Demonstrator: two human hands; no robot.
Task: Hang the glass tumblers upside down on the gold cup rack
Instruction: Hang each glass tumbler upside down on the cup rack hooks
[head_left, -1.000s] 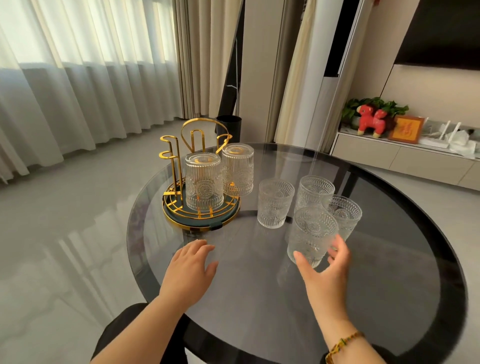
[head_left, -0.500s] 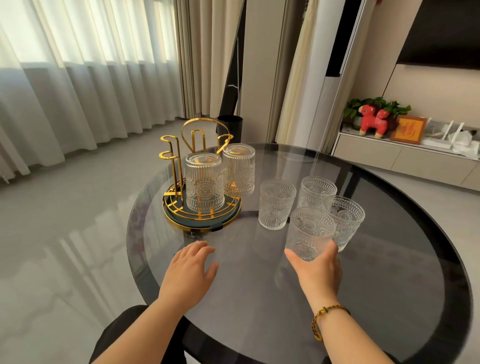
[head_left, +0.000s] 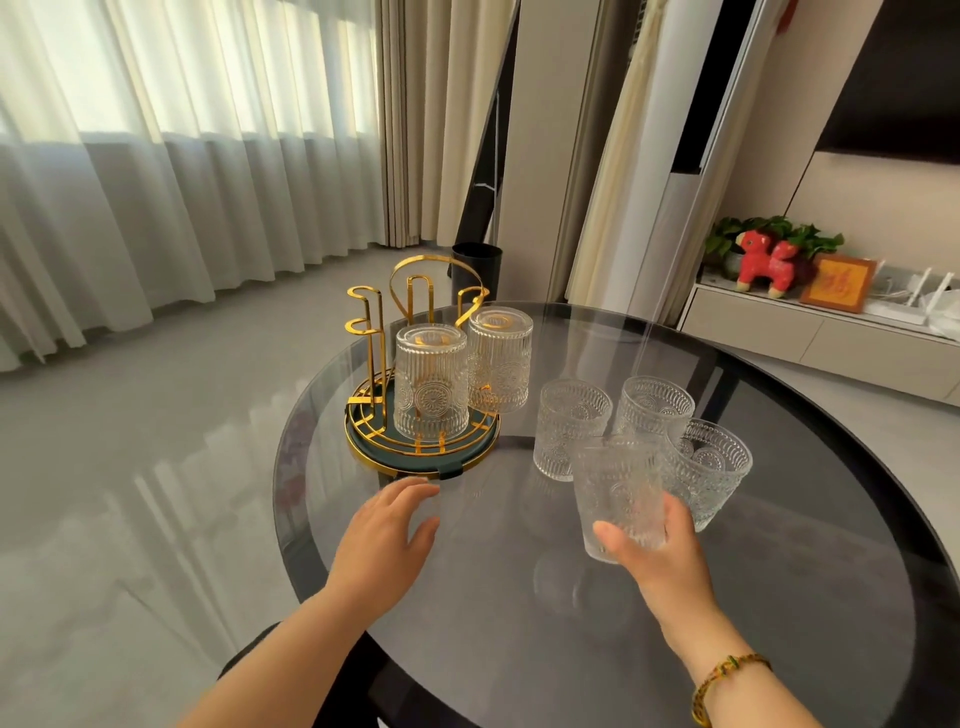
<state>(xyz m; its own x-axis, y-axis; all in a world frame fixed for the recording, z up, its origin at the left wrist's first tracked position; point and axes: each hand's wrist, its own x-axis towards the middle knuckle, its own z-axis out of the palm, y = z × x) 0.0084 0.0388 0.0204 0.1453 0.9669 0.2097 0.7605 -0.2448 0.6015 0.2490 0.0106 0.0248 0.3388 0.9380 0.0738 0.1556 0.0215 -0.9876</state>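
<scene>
Since the earlier frame the right hand (head_left: 660, 551) has closed around the nearest tumbler (head_left: 618, 499) and lifted it clear of the table, so that its reflection now shows in the glass top below it; half a second ago that tumbler stood on the surface among the others. In the head view, the hand grips the lifted tumbler low on its body, thumb across the front near the base and fingers wrapped behind, with the tumbler upright, mouth up and tilted a little. A braided bracelet (head_left: 727, 675) sits on that wrist. The left hand (head_left: 384, 540) lies palm down, fingers loosely spread and holding nothing, over the round dark glass table (head_left: 519, 649), just in front of the gold cup rack (head_left: 415, 364) and apart from its base. Whether the palm touches the top I cannot tell. The rack stands on the far left part of the table, on a round dark tray with gold rim; two tumblers already hang on it upside down, one at the front (head_left: 430, 382) and one just behind and to the right (head_left: 500, 358), while several gold prongs to the left and rear stand bare. Three more tumblers wait upright on the table right of the rack: one nearest the rack (head_left: 566, 426), one farther back (head_left: 655, 408), and one on the right (head_left: 711, 467), partly behind the lifted tumbler.
</scene>
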